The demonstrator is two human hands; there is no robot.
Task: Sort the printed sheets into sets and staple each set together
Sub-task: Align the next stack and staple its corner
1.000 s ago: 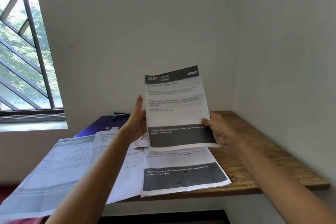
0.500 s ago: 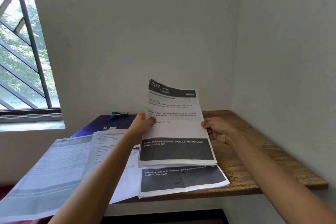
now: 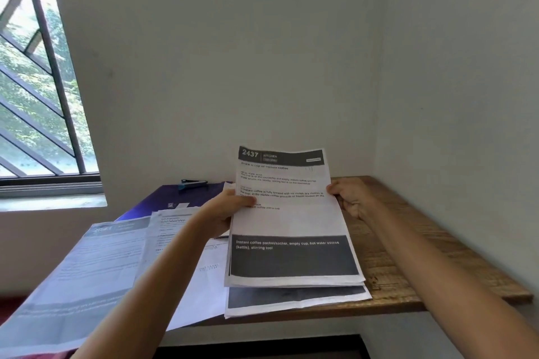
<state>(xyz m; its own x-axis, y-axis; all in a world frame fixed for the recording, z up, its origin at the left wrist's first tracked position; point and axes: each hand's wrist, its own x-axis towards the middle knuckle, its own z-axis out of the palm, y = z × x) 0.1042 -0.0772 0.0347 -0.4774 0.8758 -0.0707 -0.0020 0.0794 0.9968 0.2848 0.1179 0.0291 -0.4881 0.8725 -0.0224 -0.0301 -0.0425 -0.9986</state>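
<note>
A thin set of printed sheets (image 3: 291, 224), topped by a page headed "2437" with dark bands at top and bottom, slopes low over the wooden table (image 3: 408, 265). My left hand (image 3: 224, 210) pinches its left edge with the thumb on top. My right hand (image 3: 350, 198) grips its right edge. Under the set lies another printed sheet (image 3: 294, 300) with a dark band, near the table's front edge. A blue and black stapler (image 3: 194, 183) rests at the back by the wall.
More printed sheets (image 3: 96, 268) fan out to the left and overhang the table's front edge. A dark purple folder (image 3: 175, 198) lies under them at the back. Walls close the back and right; a barred window (image 3: 38, 90) is at the left.
Both hands have lowered the set from upright in front of me to a low slope just above the sheet on the table. My left thumb has closed down onto the page.
</note>
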